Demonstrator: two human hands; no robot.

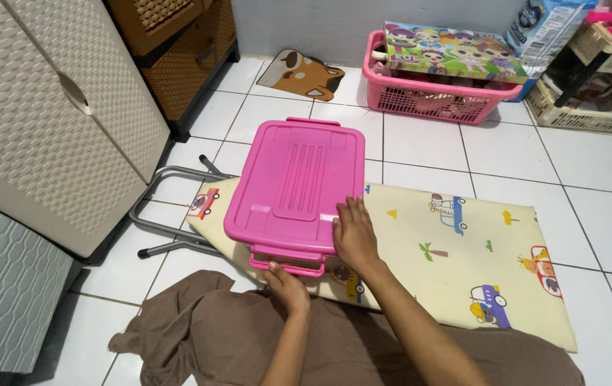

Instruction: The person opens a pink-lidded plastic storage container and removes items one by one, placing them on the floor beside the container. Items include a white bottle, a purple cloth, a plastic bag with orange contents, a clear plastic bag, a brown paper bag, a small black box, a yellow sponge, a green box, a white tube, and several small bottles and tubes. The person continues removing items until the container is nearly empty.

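Cabinet [48,121]: it stands at your 10 o'clock, well apart from the work; nothing there needs your attention.
Ironing board [463,250]: it lies low across the white tiled floor in front of you, its cream cover printed with little cars, its metal legs [170,214] sticking out at 9 o'clock.
Box [295,189]: the pink lidded box sits on the left end of the board, at your 12 o'clock, with its near latch [288,261] facing you.
Left hand [288,286]: your fingers curl up under that near latch and touch it; I judge this a light hooking hold, not a full grasp. Pull the latch straight toward you and up, not sideways.
Right hand [354,236]: it lies flat and open on the lid's near right corner, at 1 o'clock from the left hand, holding nothing. Keep that palm pressing down so the box does not slide or tip off the board edge.
Risk: the box overhangs the board's near edge a little, so in my judgement a hard tug could drag it into your lap.
Basket [434,89]: a pink basket with a colourful carton on it sits at 1 o'clock by the wall, well apart.
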